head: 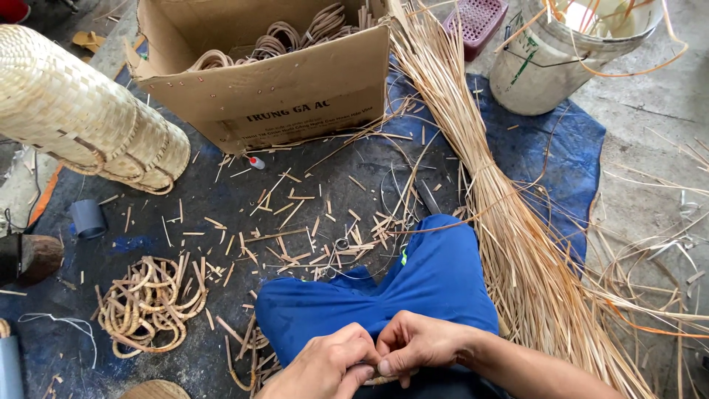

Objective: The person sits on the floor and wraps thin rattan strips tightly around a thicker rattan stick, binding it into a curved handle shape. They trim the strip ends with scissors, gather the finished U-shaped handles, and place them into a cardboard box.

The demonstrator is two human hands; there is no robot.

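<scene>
Cane strip (378, 380), pale and thin, sits pinched between the left hand (325, 368) and right hand (413, 346) at the bottom of the view, over a lap in blue trousers (413, 284). Both hands are closed tight on it, fingertips meeting, so only a short tan stub shows below the right thumb; it appears to run roughly left to right, though most is hidden. A long bundle (502, 222) of the same straw-coloured cane lies just right of the knee. Finished rings (148, 303) are heaped to the left on dark matting, near a cardboard box (295, 89).
</scene>
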